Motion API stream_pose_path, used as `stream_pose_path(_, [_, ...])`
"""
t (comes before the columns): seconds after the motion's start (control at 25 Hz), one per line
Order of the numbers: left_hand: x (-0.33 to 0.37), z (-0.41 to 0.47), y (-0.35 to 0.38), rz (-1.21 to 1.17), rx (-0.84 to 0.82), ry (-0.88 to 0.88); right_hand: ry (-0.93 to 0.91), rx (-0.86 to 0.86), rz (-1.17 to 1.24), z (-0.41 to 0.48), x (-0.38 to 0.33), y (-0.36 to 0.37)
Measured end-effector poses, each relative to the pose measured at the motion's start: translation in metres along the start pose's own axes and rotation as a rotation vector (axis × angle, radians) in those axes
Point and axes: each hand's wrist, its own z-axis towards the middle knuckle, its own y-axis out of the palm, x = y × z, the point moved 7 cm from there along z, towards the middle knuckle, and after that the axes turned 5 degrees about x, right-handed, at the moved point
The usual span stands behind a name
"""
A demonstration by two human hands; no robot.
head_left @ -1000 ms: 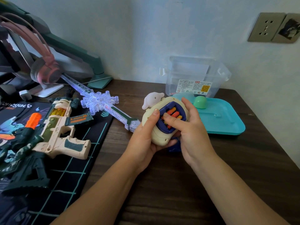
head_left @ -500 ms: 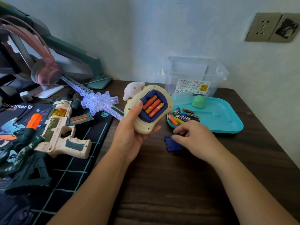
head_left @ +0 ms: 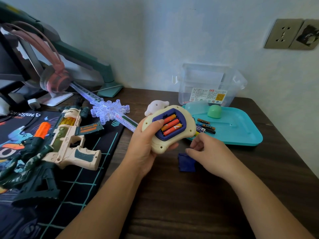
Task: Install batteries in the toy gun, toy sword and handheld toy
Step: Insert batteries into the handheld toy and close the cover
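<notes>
Blue battery cover (head_left: pixel 187 163) lies flat on the dark wooden desk (head_left: pixel 172 207), mid-desk. Right hand (head_left: pixel 209 152) is over it, fingers curled, tips at its far edge; cannot tell if gripped. Left hand (head_left: pixel 144 145) grips the cream handheld toy (head_left: pixel 187 118) above the desk, compartment open, three orange batteries (head_left: pixel 170 125) seated. Toy gun (head_left: pixel 69 137) on mat (head_left: pixel 96 171) at left edge, toy sword (head_left: pixel 110 111) beyond. Teal tray (head_left: pixel 241 133) with loose batteries (head_left: pixel 207 127) near right edge.

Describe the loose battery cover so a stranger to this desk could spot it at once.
Start at the dark wooden desk and find the teal tray on its right side. Just in front of the tray, beside the right hand, lies the battery cover: a flat, dark blue square, unlike the round batteries in the tray.
</notes>
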Motion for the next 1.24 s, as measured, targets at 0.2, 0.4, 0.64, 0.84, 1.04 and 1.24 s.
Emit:
stream_pose_path(0.2, [0.002,0.001,-0.004,0.006,0.059,-0.037,-0.199,-0.403,-0.080,-0.013,-0.006,0.009])
stream_pose_path(0.4, [0.002,-0.002,0.001,-0.051,0.003,-0.096,-0.245,-0.355,-0.107,-0.010,-0.007,0.011])
stream_pose_path(0.64, [0.002,-0.004,-0.001,-0.066,-0.017,-0.111,-0.203,-0.112,0.019,-0.002,-0.005,-0.008])
stream_pose_path(0.84, [0.005,-0.001,-0.004,0.110,0.017,-0.044,0.014,0.374,0.392,0.001,0.008,-0.051])
stream_pose_path(1.04, [0.004,-0.002,-0.003,0.295,-0.008,-0.027,-0.182,0.302,0.600,-0.014,-0.020,-0.057])
stream_pose_path(1.24, [-0.003,-0.006,0.002,0.377,-0.060,-0.068,-0.366,0.155,0.375,-0.026,-0.041,-0.041])
